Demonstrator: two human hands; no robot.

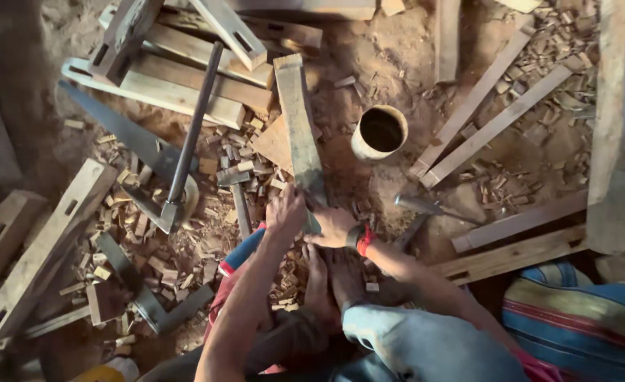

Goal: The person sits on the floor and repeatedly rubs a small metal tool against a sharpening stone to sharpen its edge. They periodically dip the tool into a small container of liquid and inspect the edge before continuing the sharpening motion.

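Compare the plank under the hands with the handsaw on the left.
The plank is pale wood, thick and straight-sided; the handsaw is dark, thin metal tapering to a point. Both hands, left and right, grip the plank; the handsaw lies untouched. Both rest on the chip-strewn ground.

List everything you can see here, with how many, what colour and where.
plank: one, pale brown, centre, near end under both hands
tin can: one, rusty, open, right of plank
hand saw: one, grey blade, left on ground
metal square: one, grey, lower left
hammer: one, dark head, right of the hands
wood chips: many, tan, scattered on dirt
mortised beams: several, pale, upper left
slats: two, pale, upper right
striped cloth: one, blue, lower right
left hand: on plank
right hand: on plank, red wristband
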